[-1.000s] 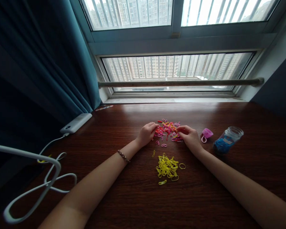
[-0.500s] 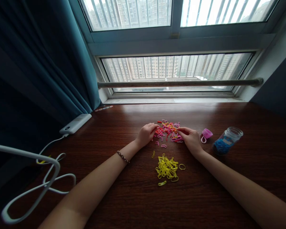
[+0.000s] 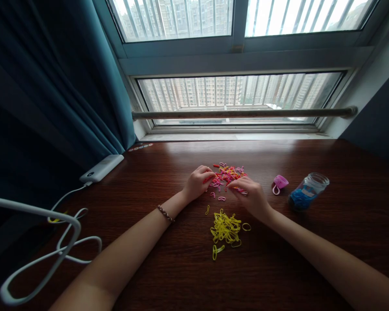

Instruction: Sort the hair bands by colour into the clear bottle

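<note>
A loose pile of pink, red and orange rubber bands [image 3: 228,172] lies on the brown table. At its left edge is my left hand [image 3: 199,183], fingers closed together on something I cannot make out. My right hand [image 3: 252,196] reaches over the pile's lower right side, its fingertips pinched at the bands; what they hold is too small to name. Nearer to me lies a heap of yellow rubber bands [image 3: 226,227], with a few single yellow bands around it.
Right of my right hand are a pink lid with a loop [image 3: 280,181] and a tilted clear jar [image 3: 308,191] with blue contents. A white power bank [image 3: 102,167] and a white cable [image 3: 66,252] lie at the left, by the blue curtain [image 3: 84,77].
My right hand has moved left and slightly nearer, over the pile's front right edge. Another yellow band now lies at the near end of the yellow heap. My left hand has barely moved.
</note>
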Demonstrator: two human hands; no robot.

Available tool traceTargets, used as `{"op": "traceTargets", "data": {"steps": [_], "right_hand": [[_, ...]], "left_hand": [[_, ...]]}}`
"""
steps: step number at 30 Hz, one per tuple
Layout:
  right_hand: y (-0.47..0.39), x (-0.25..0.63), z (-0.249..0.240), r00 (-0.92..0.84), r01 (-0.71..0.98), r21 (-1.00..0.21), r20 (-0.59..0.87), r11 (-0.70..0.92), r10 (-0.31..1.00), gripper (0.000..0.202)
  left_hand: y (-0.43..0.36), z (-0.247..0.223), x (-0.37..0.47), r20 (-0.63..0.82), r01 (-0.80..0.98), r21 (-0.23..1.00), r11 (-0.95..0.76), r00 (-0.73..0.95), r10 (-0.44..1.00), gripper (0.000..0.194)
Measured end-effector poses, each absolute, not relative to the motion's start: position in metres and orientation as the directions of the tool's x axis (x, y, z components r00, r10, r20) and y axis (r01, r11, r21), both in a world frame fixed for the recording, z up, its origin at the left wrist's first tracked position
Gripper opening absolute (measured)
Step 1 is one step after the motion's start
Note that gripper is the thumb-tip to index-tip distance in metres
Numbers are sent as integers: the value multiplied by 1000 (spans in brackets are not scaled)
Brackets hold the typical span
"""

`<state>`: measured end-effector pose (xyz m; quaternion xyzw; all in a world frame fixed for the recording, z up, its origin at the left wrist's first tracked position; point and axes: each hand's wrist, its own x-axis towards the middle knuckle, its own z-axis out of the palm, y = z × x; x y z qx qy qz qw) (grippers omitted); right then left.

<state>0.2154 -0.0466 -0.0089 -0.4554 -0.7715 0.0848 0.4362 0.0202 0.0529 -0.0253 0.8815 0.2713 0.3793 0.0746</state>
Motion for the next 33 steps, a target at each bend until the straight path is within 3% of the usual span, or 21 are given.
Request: {"op": "traceTargets", "data": {"steps": [2,4,7,11,13,15,20,23,27,30,33], "right_hand": [[-33,233,-16,-46,752,-533,547,389,836,12],[-25,244,-22,-9,799,-524,483,297,876,12],[-21,248,-29,-33,806,-526,418,272,908,17],[-23,245,-30,-85,826,-480,411,295,908,23],[-23,245,-29,-107,836,-454,413,307,904,22],[-23,246,-29,-133,847,-425,411,319,902,21],[-21,246,-32,-166,878,-350,419,328,893,30],[-21,246,-34,-184,865,-352,439,357,879,37],[-19,247,-37,-119,841,-419,473,342,873,36],[-18,250,-38,-47,829,-464,501,314,864,30],[-19,251,-36,-29,853,-428,532,298,846,23]], "left_hand": [[49,-19,22,593,390,378,-839,594,544,14],[43,-9,24,498,333,487,-807,653,570,14],[30,10,28,226,264,695,-669,803,552,16],[12,34,32,-132,289,834,-470,932,338,19],[8,41,32,-224,324,836,-443,938,264,20],[9,44,30,-248,358,801,-480,928,280,20],[22,36,23,-271,593,608,-529,781,563,29],[24,28,23,-373,716,510,-477,684,627,29],[19,23,28,-412,728,464,-505,682,604,18],[15,24,30,-430,682,503,-532,731,531,9],[14,25,29,-452,633,552,-543,774,443,11]]}}
